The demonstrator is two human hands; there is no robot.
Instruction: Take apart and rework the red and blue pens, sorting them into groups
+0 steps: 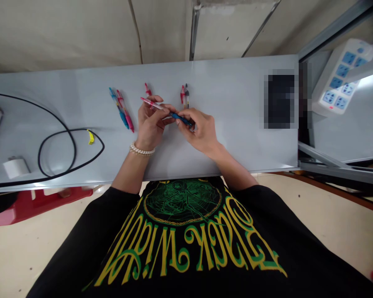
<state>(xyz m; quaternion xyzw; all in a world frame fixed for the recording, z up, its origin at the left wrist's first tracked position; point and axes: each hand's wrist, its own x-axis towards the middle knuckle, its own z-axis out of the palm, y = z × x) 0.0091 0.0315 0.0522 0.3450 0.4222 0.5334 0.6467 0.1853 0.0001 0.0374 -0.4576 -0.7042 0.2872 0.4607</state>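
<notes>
Above the middle of the grey table, my two hands meet. My left hand, with a beaded bracelet at its wrist, holds a pen part with a red tip and clear barrel. My right hand grips a dark blue pen part, whose left end reaches the fingertips of my left hand. Behind the hands lie a red pen piece, a second red one and a dark grey one. Left of my left hand rest a light blue pen and a pink pen, side by side.
A black cable with a yellow tag loops over the left of the table, near a white charger. A blurred dark object lies at the right; a power strip is beyond.
</notes>
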